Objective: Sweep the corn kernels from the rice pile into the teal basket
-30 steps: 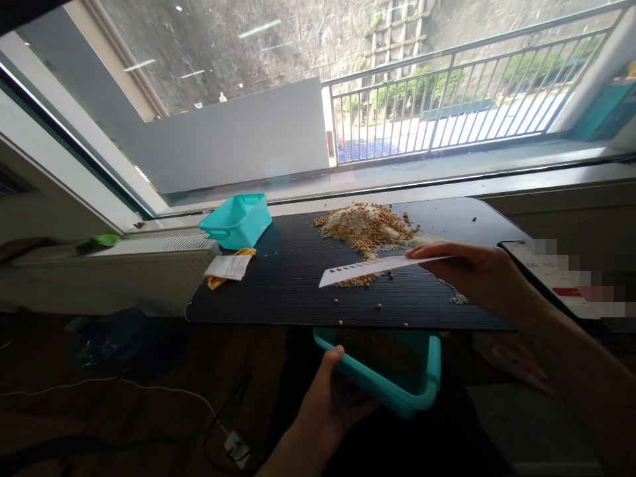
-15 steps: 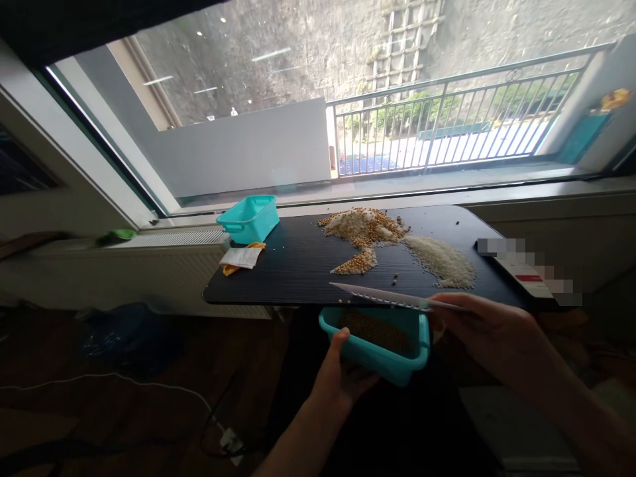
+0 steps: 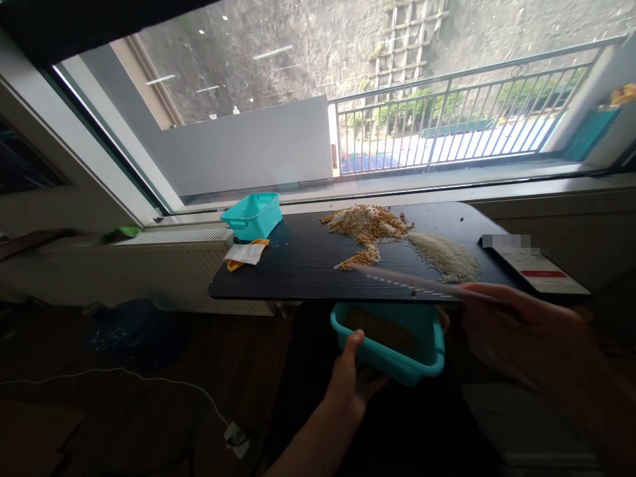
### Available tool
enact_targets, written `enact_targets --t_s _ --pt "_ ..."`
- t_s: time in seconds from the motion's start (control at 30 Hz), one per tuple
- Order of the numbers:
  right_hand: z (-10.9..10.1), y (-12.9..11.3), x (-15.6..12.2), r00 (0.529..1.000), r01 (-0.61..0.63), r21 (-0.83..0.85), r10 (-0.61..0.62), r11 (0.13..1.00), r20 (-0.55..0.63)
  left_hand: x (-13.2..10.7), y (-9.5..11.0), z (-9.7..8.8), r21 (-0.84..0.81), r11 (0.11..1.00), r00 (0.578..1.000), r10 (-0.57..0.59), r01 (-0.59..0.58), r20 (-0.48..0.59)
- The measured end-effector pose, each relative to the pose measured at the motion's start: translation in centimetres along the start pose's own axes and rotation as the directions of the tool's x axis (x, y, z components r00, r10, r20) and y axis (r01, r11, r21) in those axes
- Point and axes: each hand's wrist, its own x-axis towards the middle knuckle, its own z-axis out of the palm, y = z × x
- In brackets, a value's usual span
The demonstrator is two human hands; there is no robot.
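Just below the front edge of the black table (image 3: 278,281), my left hand (image 3: 348,381) grips a turquoise plastic bin (image 3: 397,364), thumb over its near rim. Small dark brownish grains (image 3: 382,331) cover part of its bottom. My right hand (image 3: 527,324) is closed on a thin, pale, flat sheet (image 3: 422,283) with a row of light dashes along one edge. The sheet is blurred, and its pointed end reaches left over the table's front edge, close to a pile of orange-yellow kernels mixed with white grains (image 3: 368,225). White rice-like grains (image 3: 444,257) lie in a heap to the right.
A second turquoise bin (image 3: 256,218) stands at the table's back left, behind a white and yellow packet (image 3: 247,253). A phone with a lit screen (image 3: 541,271) lies at the right end. Beyond the table are a radiator (image 3: 183,258) and a window. A white cable crosses the floor.
My right hand has moved the pale sheet up and to the right, from above the bin to over the table's edge. The held bin has shifted slightly right in view.
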Motion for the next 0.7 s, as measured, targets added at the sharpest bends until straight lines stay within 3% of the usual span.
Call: enact_targets --t_s 0.07,0.1,0.17,0.27,0.3,0.43,0.53,0.7 --pt "-1.8 1.9 -0.2 0.987 -0.115 -0.225 0.085 0.968 -0.138 0.4 -1.3 1.3 -0.008 1.0 1.0 -0.003 0.003 0.03" --pt "-2.5 2.7 -0.4 0.983 -0.147 -0.3 0.105 0.942 -0.153 0.6 -1.8 2.0 -0.02 1.0 0.999 -0.012 0.013 0.042" --pt "-3.3 3.4 -1.0 0.986 -0.152 -0.292 0.124 0.944 -0.11 0.9 -2.7 3.1 -0.028 0.999 0.998 -0.032 0.033 0.048" --pt "-3.4 2.6 -2.3 0.99 -0.105 -0.138 0.091 0.985 -0.105 0.9 -3.0 3.8 -0.001 0.998 0.997 -0.061 0.061 0.038" --pt "-3.3 2.0 -2.6 0.995 -0.095 -0.118 0.091 0.988 -0.04 0.8 -2.8 3.7 0.011 0.998 0.997 -0.066 0.065 0.035" --pt "-2.9 -0.3 -2.7 0.995 -0.083 -0.068 0.078 0.994 -0.067 0.3 -1.6 2.5 0.018 0.997 0.997 -0.072 0.072 0.022" --pt "-1.6 -1.1 -1.1 0.991 -0.075 -0.022 0.073 0.997 -0.111 -0.2 -0.5 1.0 -0.01 0.996 0.996 -0.089 0.089 0.018" --pt "1.9 -1.1 2.7 0.999 -0.011 0.003 0.011 1.0 -0.051 -0.8 0.7 -1.2 0.001 0.997 0.997 -0.076 0.076 -0.01"
